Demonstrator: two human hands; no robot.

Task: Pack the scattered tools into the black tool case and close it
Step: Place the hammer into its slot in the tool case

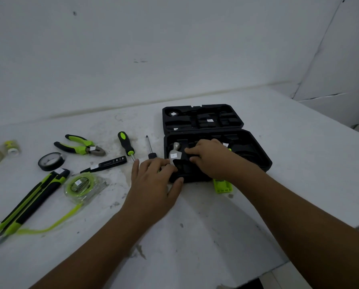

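Head view shows me both hands at the near left corner of the black tool case (255, 152), which lies open on the white table (195, 226), lid flat behind the tray. A hammer (175, 153) rests in the tray's left side, steel head toward the lid, its long axis running back to front toward me; the handle disappears under my fingers. My left hand (153, 184) is spread and braced on the case's corner, thumb against the front edge, gripping nothing I can make out. My right hand (210, 158) is curled palm-down over the tray, pressing something dark; whether it holds anything, I cannot tell. I judge the hammer head-heavy, rigid and slick at the steel, so take it at the handle. Pliers (80, 146), a screwdriver (126, 143) and tape measure (81, 184) wait, well left of the case.
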